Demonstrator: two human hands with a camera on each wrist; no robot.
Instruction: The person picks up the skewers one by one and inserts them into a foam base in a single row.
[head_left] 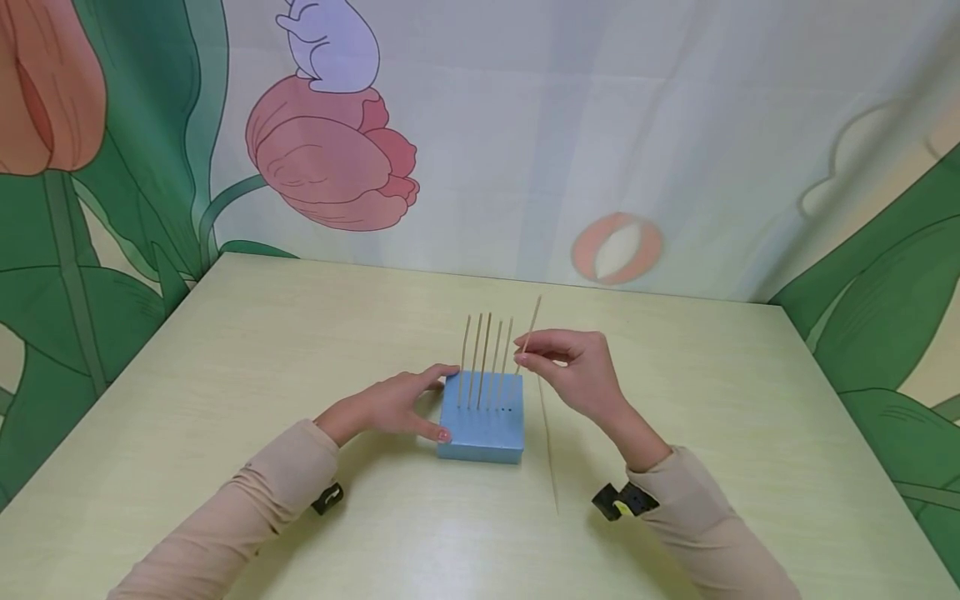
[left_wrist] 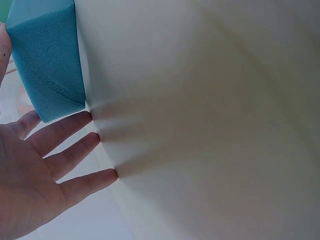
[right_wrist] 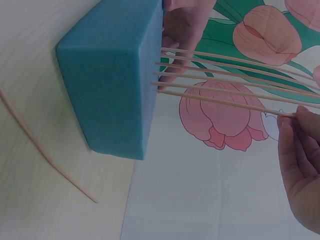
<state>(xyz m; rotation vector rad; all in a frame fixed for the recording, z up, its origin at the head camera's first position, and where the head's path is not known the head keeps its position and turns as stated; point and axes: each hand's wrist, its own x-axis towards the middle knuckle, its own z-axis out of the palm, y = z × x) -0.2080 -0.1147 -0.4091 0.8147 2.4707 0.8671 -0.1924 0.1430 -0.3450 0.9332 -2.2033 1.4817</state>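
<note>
A blue foam block [head_left: 480, 429] sits on the table with several thin wooden sticks [head_left: 480, 367] upright in a row in its top. Small dark holes show at the right end of that row. My left hand [head_left: 401, 404] steadies the block by its left side, thumb at the near corner and index finger at the far one; the other fingers [left_wrist: 75, 187] spread straight down to the tabletop. Between thumb and fingertips my right hand [head_left: 577, 367] pinches another wooden stick [right_wrist: 225, 102], tilted, its lower end close to the block's top in the right wrist view.
One loose wooden stick [head_left: 549, 442], slightly bent, lies on the table [head_left: 375, 533] just right of the block. A curtain [head_left: 480, 167] printed with flowers hangs behind the table's far edge.
</note>
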